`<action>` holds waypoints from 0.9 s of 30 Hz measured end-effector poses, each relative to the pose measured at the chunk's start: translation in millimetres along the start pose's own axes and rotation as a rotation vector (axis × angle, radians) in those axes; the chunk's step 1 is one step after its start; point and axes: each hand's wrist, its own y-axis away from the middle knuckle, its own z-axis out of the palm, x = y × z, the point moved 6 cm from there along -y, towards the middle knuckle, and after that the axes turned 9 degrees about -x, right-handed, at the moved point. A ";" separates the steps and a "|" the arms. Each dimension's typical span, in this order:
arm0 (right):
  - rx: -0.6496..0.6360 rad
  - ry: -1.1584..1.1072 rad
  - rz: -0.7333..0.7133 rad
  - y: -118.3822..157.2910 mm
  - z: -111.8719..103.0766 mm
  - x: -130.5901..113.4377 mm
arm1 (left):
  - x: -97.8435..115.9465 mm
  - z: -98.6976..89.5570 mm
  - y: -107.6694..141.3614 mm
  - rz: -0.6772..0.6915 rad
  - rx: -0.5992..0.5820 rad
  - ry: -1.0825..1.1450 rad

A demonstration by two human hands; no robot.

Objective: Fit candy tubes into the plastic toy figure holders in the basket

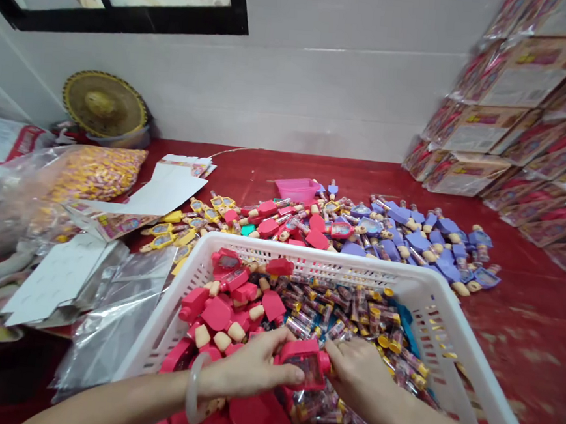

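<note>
I have the left hand (264,365) clamped on a pink bottle (303,362) over the white basket (304,251), well in from its far edge. My right hand (363,372) is at the bottle's neck, fingers bunched; I cannot tell whether they grip it. Other pink bottles (217,312) fill the basket's left side, tubes (357,303) its right. Purple pieces (415,240) lie on the table (525,309) beyond its far right corner.

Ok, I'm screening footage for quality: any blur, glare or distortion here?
Head view: boxes at right look smeared and stretched toward the edge; head view: clear plastic bags at left catch pale glare; head view: left hand, right hand and red bottle look clearer than those boxes.
</note>
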 end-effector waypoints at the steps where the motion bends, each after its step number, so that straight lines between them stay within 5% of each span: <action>1: -0.009 -0.003 -0.004 0.4 2.5 -0.5 | 1.8 0.7 2.9 -0.001 0.015 -0.096; 7: 0.014 -0.060 0.042 2.2 1.3 1.0 | 19.6 11.2 14.6 0.098 0.046 -0.700; 10: 0.068 -0.055 0.000 2.9 -6.7 -3.3 | 24.6 14.9 16.9 0.140 0.047 -0.789; 13: 0.041 -0.043 -0.071 4.1 -10.8 -10.7 | 24.6 13.8 18.8 0.071 0.036 -0.523; 19: 0.010 0.011 -0.126 10.7 -25.3 -27.2 | 6.2 32.7 17.8 -0.196 -0.117 0.433; 27: 0.011 0.077 -0.143 21.8 -19.5 -40.0 | -5.6 38.0 21.5 -0.403 -0.178 0.501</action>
